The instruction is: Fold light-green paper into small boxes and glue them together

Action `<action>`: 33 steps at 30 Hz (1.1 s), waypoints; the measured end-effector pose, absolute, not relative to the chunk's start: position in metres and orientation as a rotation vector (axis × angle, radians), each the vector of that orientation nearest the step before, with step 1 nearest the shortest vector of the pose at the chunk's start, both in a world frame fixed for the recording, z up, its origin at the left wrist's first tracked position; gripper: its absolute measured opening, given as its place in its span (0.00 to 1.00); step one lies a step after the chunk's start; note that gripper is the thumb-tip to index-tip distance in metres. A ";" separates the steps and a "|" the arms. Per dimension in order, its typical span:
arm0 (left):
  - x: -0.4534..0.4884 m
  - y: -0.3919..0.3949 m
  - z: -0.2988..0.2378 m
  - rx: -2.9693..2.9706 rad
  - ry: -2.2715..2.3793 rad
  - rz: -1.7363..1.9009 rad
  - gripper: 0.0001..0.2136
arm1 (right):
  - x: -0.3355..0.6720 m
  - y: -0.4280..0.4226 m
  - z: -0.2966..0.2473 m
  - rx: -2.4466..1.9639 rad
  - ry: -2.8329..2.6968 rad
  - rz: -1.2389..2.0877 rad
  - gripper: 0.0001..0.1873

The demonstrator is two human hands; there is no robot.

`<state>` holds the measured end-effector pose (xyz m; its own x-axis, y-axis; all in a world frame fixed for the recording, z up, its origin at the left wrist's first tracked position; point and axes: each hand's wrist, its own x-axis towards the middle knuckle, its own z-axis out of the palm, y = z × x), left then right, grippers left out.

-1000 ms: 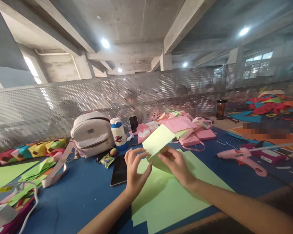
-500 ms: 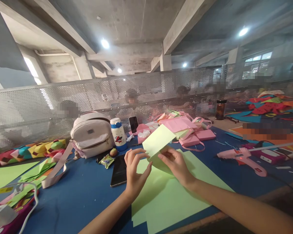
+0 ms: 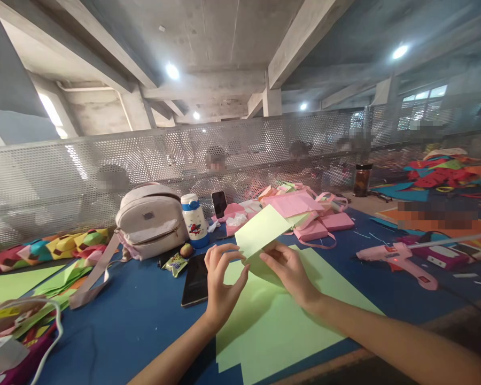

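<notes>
A light green sheet of paper (image 3: pixel 262 231) is held up above the blue table (image 3: pixel 136 321), bent along a fold. My left hand (image 3: pixel 221 280) pinches its lower left edge, fingers closed on the paper. My right hand (image 3: pixel 289 270) grips the lower right part of the same sheet from below. Beneath both hands lies a stack of larger light green sheets (image 3: pixel 280 326).
A black phone (image 3: pixel 195 280) lies left of my hands, with a white backpack (image 3: pixel 150 219), a bottle (image 3: pixel 194 219) and a snack packet (image 3: pixel 175 263) behind. Pink paper bags (image 3: pixel 304 214) sit farther back. A pink glue gun (image 3: pixel 401 259) lies at right. A perforated metal screen (image 3: pixel 64 176) backs the table; people sit beyond it.
Almost nothing differs; the upper flap of the green sheet has shifted very slightly. Both hands keep their hold.
</notes>
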<state>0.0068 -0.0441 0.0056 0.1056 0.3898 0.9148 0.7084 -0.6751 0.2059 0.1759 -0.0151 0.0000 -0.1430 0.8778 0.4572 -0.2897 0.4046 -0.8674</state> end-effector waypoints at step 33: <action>0.007 -0.046 0.003 -2.104 -1.131 -1.601 0.07 | 0.177 -0.017 0.003 -0.627 -1.375 1.029 0.18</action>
<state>0.0071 -0.0456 0.0035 0.0871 0.4189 0.9039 0.7118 -0.6609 0.2377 0.1769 -0.0169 0.0030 -0.1066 0.8679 0.4852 -0.2209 0.4551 -0.8626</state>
